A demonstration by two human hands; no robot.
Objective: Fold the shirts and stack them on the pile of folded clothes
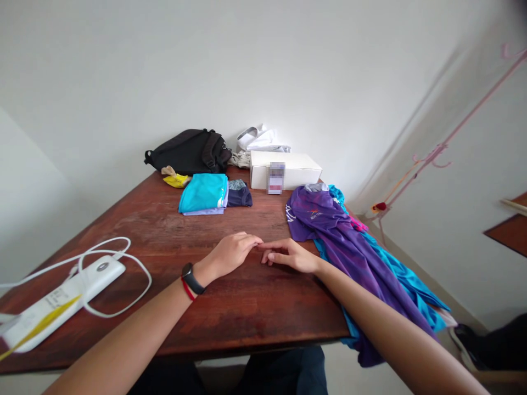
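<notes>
Above the middle of the wooden table (230, 323), my left hand (226, 256) has its fingers stretched out together, a dark band and a red string at its wrist. My right hand (294, 257) points inward, index finger extended and the others loosely bent. Their fingertips meet, and nothing shows in either hand. Closest to my right hand is a purple shirt (325, 219), spread over the table's right side and hanging past the front edge, with blue clothing (395, 269) partly under it. Beyond my left hand lies a folded turquoise garment (203, 193) on a lilac one.
A white power strip (69, 302) with a looped cable lies at left. Behind are a dark folded garment (240, 195), a yellow packet (176, 180), a black bag (185, 151) and a white box (288, 164). A pink stand (440, 149) leans across the right; a shoe (465, 345) shows below.
</notes>
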